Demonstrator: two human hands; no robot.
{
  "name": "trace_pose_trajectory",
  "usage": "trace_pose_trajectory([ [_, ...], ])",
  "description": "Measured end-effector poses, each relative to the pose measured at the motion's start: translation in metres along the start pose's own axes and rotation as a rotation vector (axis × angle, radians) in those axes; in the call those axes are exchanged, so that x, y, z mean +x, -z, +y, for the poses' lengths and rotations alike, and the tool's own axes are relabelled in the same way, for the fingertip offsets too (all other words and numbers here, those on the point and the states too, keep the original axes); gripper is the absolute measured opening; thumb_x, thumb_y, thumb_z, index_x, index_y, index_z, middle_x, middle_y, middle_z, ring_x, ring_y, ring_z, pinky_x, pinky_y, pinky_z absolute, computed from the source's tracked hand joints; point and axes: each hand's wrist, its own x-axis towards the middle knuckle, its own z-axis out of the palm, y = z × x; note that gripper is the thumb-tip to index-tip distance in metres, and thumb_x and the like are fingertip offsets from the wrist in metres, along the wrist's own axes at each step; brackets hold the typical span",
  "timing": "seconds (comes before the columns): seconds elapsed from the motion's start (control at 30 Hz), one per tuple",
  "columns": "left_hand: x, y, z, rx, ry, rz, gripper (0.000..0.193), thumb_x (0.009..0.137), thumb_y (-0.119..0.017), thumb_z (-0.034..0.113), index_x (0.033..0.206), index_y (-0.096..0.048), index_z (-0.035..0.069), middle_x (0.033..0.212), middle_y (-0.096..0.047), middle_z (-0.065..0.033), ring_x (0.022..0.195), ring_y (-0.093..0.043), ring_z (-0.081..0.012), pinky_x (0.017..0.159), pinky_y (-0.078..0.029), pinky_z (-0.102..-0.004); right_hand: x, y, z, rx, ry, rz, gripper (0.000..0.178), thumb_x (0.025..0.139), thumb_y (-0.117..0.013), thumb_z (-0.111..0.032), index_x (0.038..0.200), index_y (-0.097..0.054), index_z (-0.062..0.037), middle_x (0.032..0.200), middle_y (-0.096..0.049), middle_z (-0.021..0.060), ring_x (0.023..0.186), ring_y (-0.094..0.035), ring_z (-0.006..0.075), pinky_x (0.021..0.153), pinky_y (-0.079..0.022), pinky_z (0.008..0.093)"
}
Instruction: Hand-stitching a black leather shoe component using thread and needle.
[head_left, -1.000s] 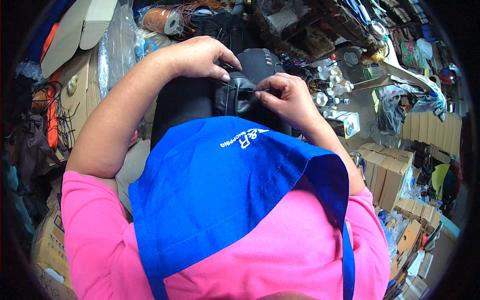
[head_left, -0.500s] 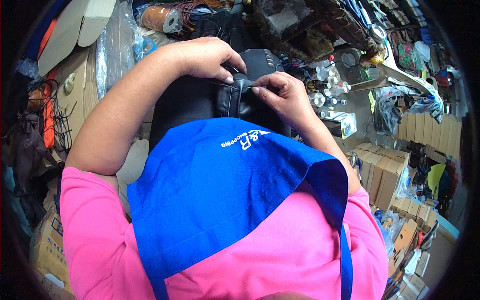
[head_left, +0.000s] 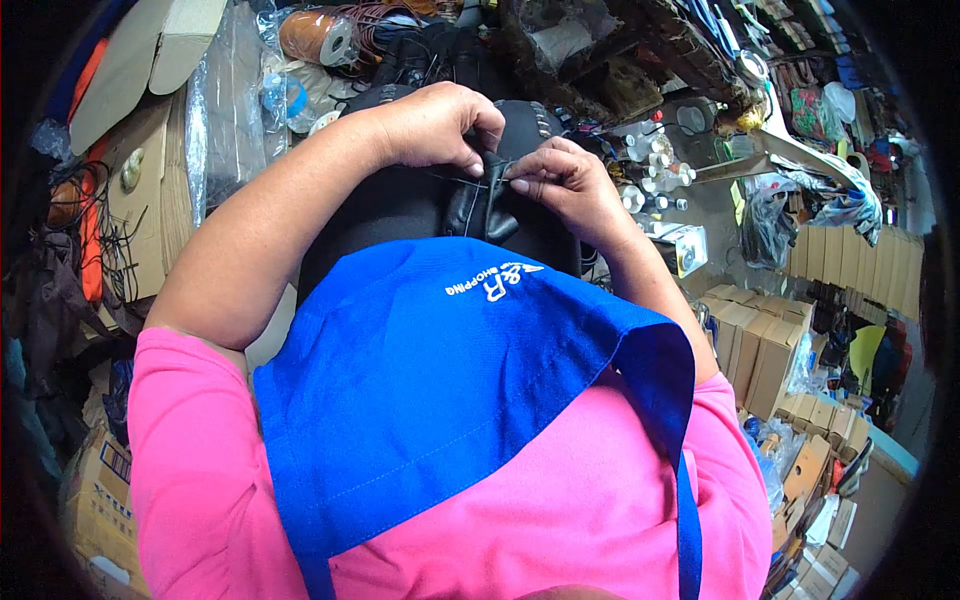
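A narrow black leather piece (head_left: pixel 466 208) with a folded edge stands up from my lap, between my hands. My left hand (head_left: pixel 447 126) arches over from the left, its thumb and forefinger closed at the leather's top edge. On the other side my right hand (head_left: pixel 568 185) pinches a thin dark thread beside that edge, its fingertips close to the leather. The thread runs across the leather toward the left. Whether a needle is there is too small to tell. Dark trousers (head_left: pixel 370 215) lie under the work, and a blue apron (head_left: pixel 440 370) covers my front.
A spool of orange thread (head_left: pixel 318 38) lies at the far left, near a plastic-wrapped stack of cardboard (head_left: pixel 225 110). Several small bottles (head_left: pixel 655 160) stand to the right. Brown cardboard boxes (head_left: pixel 755 345) are piled beyond my right arm.
Both hands have shifted slightly, the left one a little to the right. The leather's top edge now tilts up between the fingertips, and its lower end has swung outward to the right.
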Motion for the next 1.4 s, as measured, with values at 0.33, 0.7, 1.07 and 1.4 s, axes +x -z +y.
trace_pose_trajectory([
  [0.33, -0.006, 0.000, -0.001, 0.000, 0.024, 0.038, 0.031, 0.062, -0.078, 0.004, 0.091, -0.066, 0.003, 0.089, -0.064, -0.0090, 0.089, -0.062, -0.0223, 0.082, -0.048, -0.0340, -0.006, 0.000, -0.008, -0.483, 0.202, 0.092, 0.012, 0.075, -0.073, -0.021, 0.086, -0.069, -0.0190, 0.080, -0.062, 0.0001, 0.081, -0.059, 0.0216, 0.085, -0.036, 0.0411],
  [0.7, -0.008, 0.001, -0.001, -0.055, 0.033, 0.037, 0.031, 0.062, -0.079, 0.008, 0.092, -0.068, 0.004, 0.089, -0.066, -0.0083, 0.089, -0.063, -0.0220, 0.082, -0.049, -0.0335, 0.002, -0.006, -0.002, -0.243, 0.151, -0.007, 0.015, 0.074, -0.074, -0.024, 0.083, -0.069, -0.0148, 0.078, -0.063, 0.0025, 0.081, -0.060, 0.0234, 0.078, -0.039, 0.0368],
  [1.07, -0.026, -0.006, 0.010, 0.175, -0.039, 0.248, 0.039, 0.067, -0.073, 0.004, 0.105, -0.065, 0.005, 0.093, -0.064, -0.0095, 0.094, -0.062, -0.0234, 0.085, -0.048, -0.0344, -0.009, -0.009, -0.003, -0.256, 0.199, 0.047, 0.020, 0.074, -0.073, -0.019, 0.094, -0.072, -0.0196, 0.078, -0.061, 0.0021, 0.081, -0.058, 0.0237, 0.079, -0.038, 0.0378],
  [1.4, -0.081, -0.033, 0.038, 0.107, 0.185, 0.598, 0.027, 0.075, -0.066, -0.002, 0.098, -0.071, 0.011, 0.082, -0.056, -0.0058, 0.093, -0.055, -0.0208, 0.080, -0.044, -0.0335, -0.009, 0.002, 0.001, -0.241, 0.175, -0.046, 0.031, 0.075, -0.066, -0.009, 0.101, -0.071, -0.0257, 0.080, -0.058, -0.0022, 0.087, -0.055, 0.0192, 0.085, -0.035, 0.0380],
])
